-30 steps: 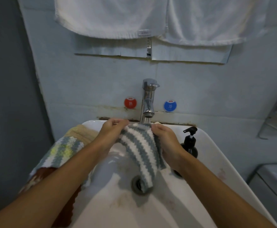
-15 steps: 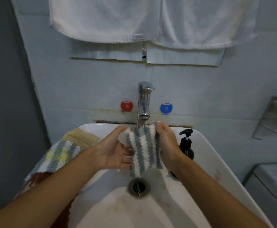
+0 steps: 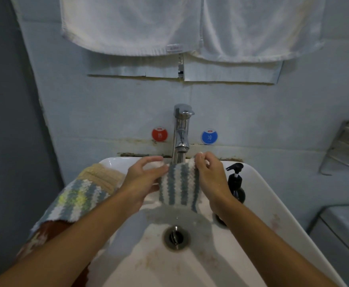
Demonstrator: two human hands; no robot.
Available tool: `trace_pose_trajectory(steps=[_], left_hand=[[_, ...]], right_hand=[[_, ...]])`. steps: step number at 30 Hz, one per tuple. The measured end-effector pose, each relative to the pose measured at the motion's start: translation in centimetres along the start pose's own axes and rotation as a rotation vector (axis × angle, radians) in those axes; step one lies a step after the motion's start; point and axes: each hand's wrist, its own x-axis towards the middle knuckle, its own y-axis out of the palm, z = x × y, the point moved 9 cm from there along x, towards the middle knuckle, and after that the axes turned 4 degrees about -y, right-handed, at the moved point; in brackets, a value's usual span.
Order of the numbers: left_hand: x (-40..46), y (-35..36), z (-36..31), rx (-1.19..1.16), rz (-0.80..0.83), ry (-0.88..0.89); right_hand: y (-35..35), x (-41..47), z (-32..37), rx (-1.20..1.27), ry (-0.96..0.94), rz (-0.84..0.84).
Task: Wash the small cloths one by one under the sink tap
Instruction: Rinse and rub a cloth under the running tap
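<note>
Directly below the tap (image 3: pixel 181 131), the striped cloth (image 3: pixel 178 186) hangs spread over the sink (image 3: pixel 258 183) basin. The left hand (image 3: pixel 143 179) pinches its top left corner, and the right hand (image 3: pixel 209 177) pinches the right corner with curled fingers. More cloths (image 3: pixel 80 195) lie left of the tap (on the rim); a soap bottle (image 3: pixel 236 183) stands to its right.
</note>
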Motion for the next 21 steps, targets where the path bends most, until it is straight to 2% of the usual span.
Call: trace_pose_trajectory(steps=[4, 8, 11, 15, 18, 21], left_hand=[[-0.1, -0.6, -2.2, 0.201, -0.073, 0.231], [0.2, -1.2, -2.8, 0.301, -0.119, 0.285], [0.4, -1.5, -3.1, 0.305, -0.109, 0.296], [0.4, -1.9, -3.7, 0.317, -0.127, 0.326], [0.6, -2.0, -3.6, 0.368, -0.116, 0.327], [0.3, -1.7, -4.3, 0.558, -0.142, 0.415]], right_hand=[[0.3, -0.1, -0.9, -0.025, 0.075, 0.058], [-0.3, 0.2, -0.8, 0.019, 0.061, 0.03], [0.1, 0.2, -0.2, 0.053, 0.05, 0.11], [1.2, 0.2, -0.1, -0.042, 0.039, 0.266], [0.4, 0.8, 0.1, -0.223, -0.034, 0.194], [0.0, 0.9, 0.9, -0.448, -0.155, 0.132]])
